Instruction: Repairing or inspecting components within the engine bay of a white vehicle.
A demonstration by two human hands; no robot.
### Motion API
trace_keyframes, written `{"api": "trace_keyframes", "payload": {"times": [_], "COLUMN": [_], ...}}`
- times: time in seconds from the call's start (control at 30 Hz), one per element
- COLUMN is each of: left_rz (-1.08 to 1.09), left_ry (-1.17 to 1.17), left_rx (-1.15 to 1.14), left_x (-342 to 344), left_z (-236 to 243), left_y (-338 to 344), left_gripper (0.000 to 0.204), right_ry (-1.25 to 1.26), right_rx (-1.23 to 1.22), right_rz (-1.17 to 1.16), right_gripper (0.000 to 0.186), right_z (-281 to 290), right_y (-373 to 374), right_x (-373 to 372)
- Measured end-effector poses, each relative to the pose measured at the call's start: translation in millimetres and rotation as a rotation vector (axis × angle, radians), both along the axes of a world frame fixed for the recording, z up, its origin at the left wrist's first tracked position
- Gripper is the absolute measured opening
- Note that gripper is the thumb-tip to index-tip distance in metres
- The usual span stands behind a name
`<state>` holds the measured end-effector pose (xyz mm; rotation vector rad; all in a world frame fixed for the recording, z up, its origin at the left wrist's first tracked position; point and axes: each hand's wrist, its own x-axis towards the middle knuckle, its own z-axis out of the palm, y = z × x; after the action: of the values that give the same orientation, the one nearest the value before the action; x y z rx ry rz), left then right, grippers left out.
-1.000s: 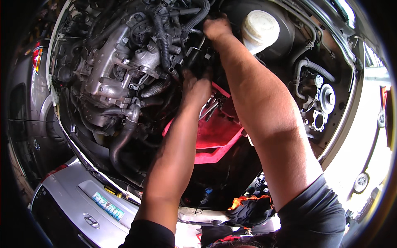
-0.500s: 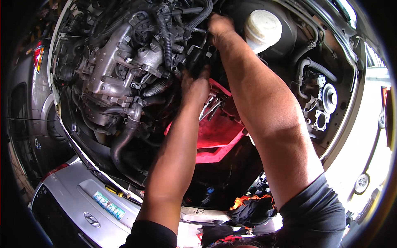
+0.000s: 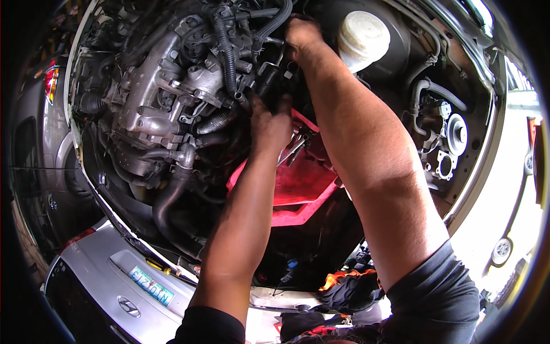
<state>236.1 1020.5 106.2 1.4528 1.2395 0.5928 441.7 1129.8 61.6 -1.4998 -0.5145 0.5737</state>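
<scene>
L hand [image 3: 271, 128] fingers spread nr smooth blk cylinder [image 3: 267, 79]; R hand [image 3: 304, 39] by ribbed hose [image 3: 276, 24], fingers: can't tell.

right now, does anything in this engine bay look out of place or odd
Yes, the red tray: it sits in the engine bay near the left hand, with metal tools on it, and looks unlike an engine part. A bunched dark cloth with orange trim also lies at the bay's edge.
</scene>
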Motion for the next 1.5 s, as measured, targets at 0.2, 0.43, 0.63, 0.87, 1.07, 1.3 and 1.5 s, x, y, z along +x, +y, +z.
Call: {"api": "trace_keyframes", "payload": {"times": [0.2,0.43,0.63,0.87,1.07,1.3,1.5], "left_rz": [-0.405,0.208,0.205,0.233,-0.035,-0.113,0.067], "left_ry": [0.545,0.007,-0.021,-0.15,-0.464,-0.458,0.307], "left_rx": [0.004,-0.563,-0.526,-0.652,-0.829,-0.879,0.107], "left_x": [-10,22,12,16,-2,33,21], "left_z": [13,29,18,5,-7,-5,34], "left_y": [40,50,35,63,89,75,26], "left_gripper": [0.045,0.016,0.041,0.02,0.023,0.046,0.046], "right_ry": [0.325,0.183,0.187,0.266,0.177,-0.984,-1.196], "right_rx": [0.057,-0.061,-0.078,-0.095,-0.027,-0.39,-0.881], "right_rz": [-0.021,-0.086,-0.084,-0.002,-0.071,0.134,0.498], "right_gripper": [0.017,0.019,0.021,0.024,0.023,0.036,0.045], "right_z": [43,56,44,47,44,20,58], "right_y": [-2,-16,-14,-6,-13,-14,-17], "right_x": [-55,-50,-50,-57,-52,-5,-33]}}
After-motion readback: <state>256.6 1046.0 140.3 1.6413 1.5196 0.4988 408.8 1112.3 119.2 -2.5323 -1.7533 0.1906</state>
